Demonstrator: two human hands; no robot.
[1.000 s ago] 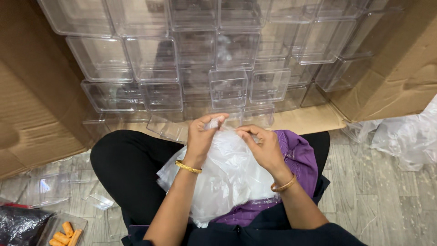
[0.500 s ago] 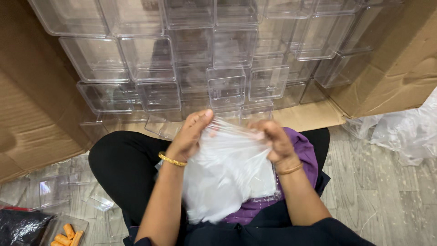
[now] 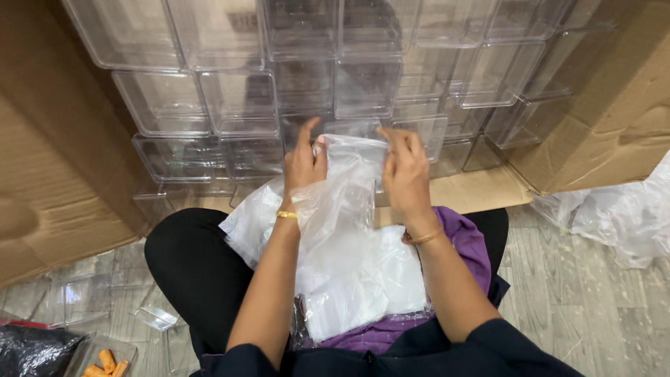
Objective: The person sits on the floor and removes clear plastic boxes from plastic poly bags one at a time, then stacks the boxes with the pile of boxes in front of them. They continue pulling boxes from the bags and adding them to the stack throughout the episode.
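Note:
I sit cross-legged on the floor with a pile of clear plastic bags [image 3: 363, 279] on my lap. My left hand [image 3: 305, 164] and my right hand [image 3: 403, 171] hold one thin clear plastic bag [image 3: 343, 188] up by its top edge, pinching it on either side. The bag hangs between my hands above the pile. Each wrist carries a gold bangle.
A stack of several clear plastic boxes [image 3: 307, 77] fills an open cardboard carton [image 3: 607, 139] lying on its side in front of me. Crumpled plastic wrap [image 3: 621, 216] lies at the right. At the lower left are loose clear lids [image 3: 77, 300], a black bag [image 3: 31, 349] and a tray of orange pieces [image 3: 105, 361].
My hands have lifted the bag higher, away from the lap pile, and moved apart along its top edge.

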